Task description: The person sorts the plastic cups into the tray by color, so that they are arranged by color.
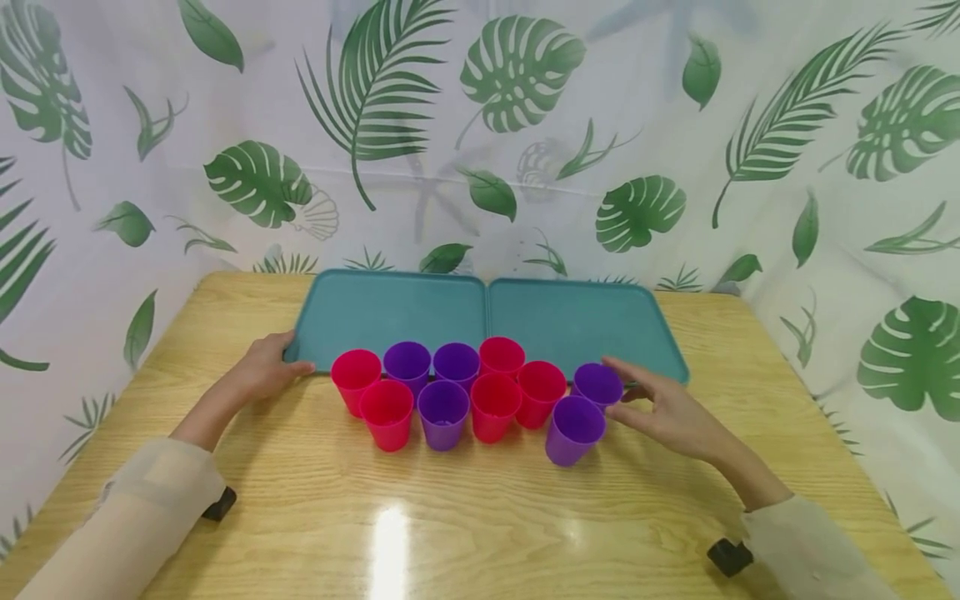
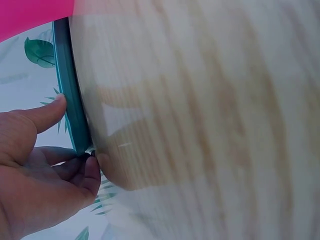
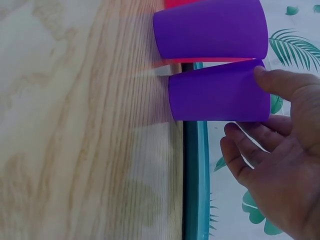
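In the head view, my left hand (image 1: 264,368) is at the front left corner of the left teal tray (image 1: 397,312). The left wrist view shows its thumb on the tray's rim (image 2: 73,110) and its fingers curled at the corner. On the right, my right hand (image 1: 675,414) holds the rightmost purple cup (image 3: 220,95) near its rim, thumb on one side and fingers on the other. Another purple cup (image 1: 572,442) stands upright close in front and to the left of it. Both cups have their mouths up.
Left of these stand several upright red cups (image 1: 388,421) and purple cups (image 1: 444,421), grouped along the trays' front edge. A right teal tray (image 1: 577,321) adjoins the left one. The wooden table (image 1: 480,525) reaches back to a leaf-print cloth (image 1: 420,100).
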The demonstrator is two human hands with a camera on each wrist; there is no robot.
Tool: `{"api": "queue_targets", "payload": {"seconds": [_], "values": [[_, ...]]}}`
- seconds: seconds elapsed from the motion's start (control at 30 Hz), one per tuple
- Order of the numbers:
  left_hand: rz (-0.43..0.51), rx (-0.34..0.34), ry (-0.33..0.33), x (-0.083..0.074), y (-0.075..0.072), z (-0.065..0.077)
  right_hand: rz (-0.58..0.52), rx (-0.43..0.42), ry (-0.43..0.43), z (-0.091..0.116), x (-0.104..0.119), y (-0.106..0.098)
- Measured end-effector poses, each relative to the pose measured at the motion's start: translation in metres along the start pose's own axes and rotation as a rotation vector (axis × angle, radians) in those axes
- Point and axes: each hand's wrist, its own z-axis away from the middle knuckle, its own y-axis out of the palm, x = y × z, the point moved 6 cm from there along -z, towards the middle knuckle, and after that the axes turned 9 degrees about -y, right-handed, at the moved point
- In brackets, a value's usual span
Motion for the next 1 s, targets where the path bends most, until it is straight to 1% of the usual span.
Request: {"api": "queue_targets", "payload": {"seconds": [0.2,0.3,0.6,0.83,1.0], "values": [[0.018,0.005,-0.007,0.002,0.0,0.0,-0.008,-0.009,0.001,-0.003,-0.005,0.002],[0.021,0.006,-0.004,0.003,0.001,-0.001,-0.03,-0.004,0.005,-0.004,-0.007,0.003],[0.043,0.017,-0.007,0.005,0.002,-0.001,-0.06,-0.01,-0.018,-0.007,-0.006,0.004],[0.046,0.005,0.01,0.004,0.001,-0.001,-0.101,-0.034,0.054,-0.002,-0.01,-0.006],[0.046,-0.001,0.022,0.006,0.0,0.0,-0.123,-0.072,0.075,-0.001,-0.012,-0.017]]}}
